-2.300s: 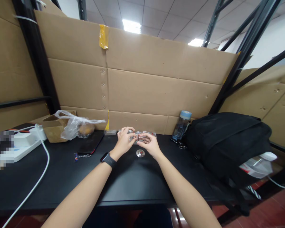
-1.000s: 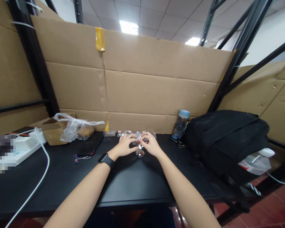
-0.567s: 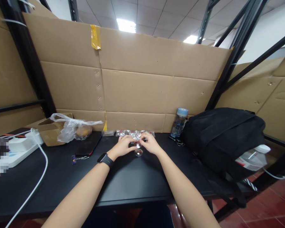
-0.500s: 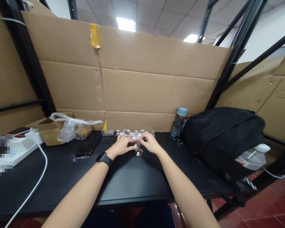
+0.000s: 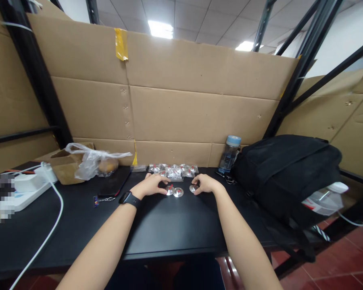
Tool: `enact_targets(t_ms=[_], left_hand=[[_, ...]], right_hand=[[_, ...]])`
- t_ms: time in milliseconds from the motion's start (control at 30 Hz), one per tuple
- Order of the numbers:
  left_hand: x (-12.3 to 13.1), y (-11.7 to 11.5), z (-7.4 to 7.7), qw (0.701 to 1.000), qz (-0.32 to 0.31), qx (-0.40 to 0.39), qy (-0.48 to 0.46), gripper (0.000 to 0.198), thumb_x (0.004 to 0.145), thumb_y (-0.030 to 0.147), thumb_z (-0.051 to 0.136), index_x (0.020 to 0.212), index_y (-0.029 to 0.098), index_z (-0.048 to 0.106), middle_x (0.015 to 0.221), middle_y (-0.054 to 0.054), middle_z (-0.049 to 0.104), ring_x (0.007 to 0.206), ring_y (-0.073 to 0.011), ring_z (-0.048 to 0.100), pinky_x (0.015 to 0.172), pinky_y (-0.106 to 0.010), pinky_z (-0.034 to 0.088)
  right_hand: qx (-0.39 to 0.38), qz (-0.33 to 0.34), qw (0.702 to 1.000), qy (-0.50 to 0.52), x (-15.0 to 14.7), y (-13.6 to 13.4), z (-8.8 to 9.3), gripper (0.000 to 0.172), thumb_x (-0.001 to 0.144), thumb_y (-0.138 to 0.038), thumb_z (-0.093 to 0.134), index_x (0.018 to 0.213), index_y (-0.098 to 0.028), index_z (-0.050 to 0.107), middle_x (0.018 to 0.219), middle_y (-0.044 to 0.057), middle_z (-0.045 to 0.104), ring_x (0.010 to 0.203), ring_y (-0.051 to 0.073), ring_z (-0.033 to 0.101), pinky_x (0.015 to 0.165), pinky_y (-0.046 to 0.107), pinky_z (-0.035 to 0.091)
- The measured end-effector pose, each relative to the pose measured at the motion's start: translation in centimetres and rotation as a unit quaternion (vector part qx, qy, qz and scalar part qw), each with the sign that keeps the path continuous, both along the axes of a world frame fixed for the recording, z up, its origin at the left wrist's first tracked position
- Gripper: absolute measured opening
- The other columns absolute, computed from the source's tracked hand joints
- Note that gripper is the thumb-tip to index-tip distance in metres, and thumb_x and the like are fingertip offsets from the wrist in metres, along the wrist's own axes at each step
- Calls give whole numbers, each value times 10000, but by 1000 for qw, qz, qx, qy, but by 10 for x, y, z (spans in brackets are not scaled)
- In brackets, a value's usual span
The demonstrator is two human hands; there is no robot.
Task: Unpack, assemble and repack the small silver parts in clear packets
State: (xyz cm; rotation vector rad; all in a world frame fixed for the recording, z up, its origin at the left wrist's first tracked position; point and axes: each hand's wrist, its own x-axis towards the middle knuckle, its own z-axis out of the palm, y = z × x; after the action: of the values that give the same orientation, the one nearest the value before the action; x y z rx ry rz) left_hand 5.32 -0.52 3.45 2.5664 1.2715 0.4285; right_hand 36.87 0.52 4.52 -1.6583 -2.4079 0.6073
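My left hand [image 5: 151,185] rests low over the black tabletop, thumb and fingers closed at the edge of a shiny silver disc [image 5: 170,191] with a red mark on it. My right hand [image 5: 206,184] pinches a similar silver disc [image 5: 193,188] at its edge, some way to the right. Between them a silver disc with a red centre [image 5: 178,193] lies flat on the table, close beside the left one. Just behind, several clear packets with silvery, red-marked contents [image 5: 174,173] sit in a row. A dark smartwatch [image 5: 130,198] is on my left wrist.
A black backpack [image 5: 290,173] with a plastic bottle and a blue-lidded bottle [image 5: 229,155] stand right. Left are a plastic bag [image 5: 92,163], a dark flat case [image 5: 113,183], a power strip [image 5: 33,189] and a white cable [image 5: 56,217]. A cardboard wall [image 5: 175,112] closes the back.
My hands have moved apart, the right one shifting right with a disc. Discs now show at both hands, and the packets behind are uncovered. The middle disc stays on the table.
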Motion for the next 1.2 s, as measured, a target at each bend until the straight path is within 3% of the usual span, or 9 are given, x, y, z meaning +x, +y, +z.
enact_targets(t_ms=[100,200,267,400,533,600,800,967,1200], left_hand=[[-14,5,2,1000,10,9,2,283,886,290,643,1160,320,705,1128,3,756,1095,-215,670,936,-303,409],[-29,10,2,996,71,18,52,277,867,181,582,1054,312,740,1100,-1,760,1113,-232,651,942,-328,417],[-35,12,0,992,102,16,77,236,831,210,629,1004,311,754,1081,-8,764,1122,-262,639,943,-354,419],[-35,14,-7,994,97,9,52,155,765,333,726,910,302,770,965,-19,772,1003,-259,674,891,-342,430],[-30,15,-13,996,90,8,27,23,752,293,731,741,280,748,807,-13,751,889,-244,676,887,-355,410],[-27,15,-13,996,86,13,15,72,765,290,728,698,262,726,772,-21,738,889,-253,665,910,-374,398],[-11,4,-2,993,64,63,-78,159,902,361,596,868,238,691,928,-31,750,919,-232,671,888,-334,443],[9,-5,9,978,20,88,-188,153,885,372,646,856,233,702,940,-6,763,908,-201,691,875,-296,468],[6,-2,4,988,91,79,-98,103,817,276,701,903,267,755,920,-2,784,962,-255,706,943,-384,455]], right_hand=[[2,-5,1000,-2,-2,-1,2,462,552,-233,906,995,-183,784,995,52,770,899,215,714,788,244,504],[7,1,1000,1,-3,-1,1,469,539,-243,901,989,-192,778,974,36,768,841,192,708,723,230,496],[16,2,1000,5,-4,-2,0,465,534,-248,890,983,-200,775,944,27,765,790,178,698,678,225,487],[57,-10,998,16,-8,-2,-3,382,514,-207,858,888,-201,779,827,20,750,709,182,678,650,249,491],[91,-10,996,22,-10,-1,-5,287,502,-181,836,782,-195,773,762,28,742,713,204,682,670,269,506],[102,-5,994,25,-10,0,-7,275,494,-172,830,762,-193,771,756,29,744,723,207,685,678,270,505],[135,25,985,101,-13,-3,-3,329,540,-183,795,869,-175,777,797,21,748,685,167,669,652,240,494],[165,37,968,186,-24,-10,5,397,593,-227,791,984,-158,770,822,21,743,683,144,652,673,227,500],[139,33,983,116,-17,-4,-3,339,543,-180,789,882,-169,776,780,10,729,671,155,639,644,238,488]])
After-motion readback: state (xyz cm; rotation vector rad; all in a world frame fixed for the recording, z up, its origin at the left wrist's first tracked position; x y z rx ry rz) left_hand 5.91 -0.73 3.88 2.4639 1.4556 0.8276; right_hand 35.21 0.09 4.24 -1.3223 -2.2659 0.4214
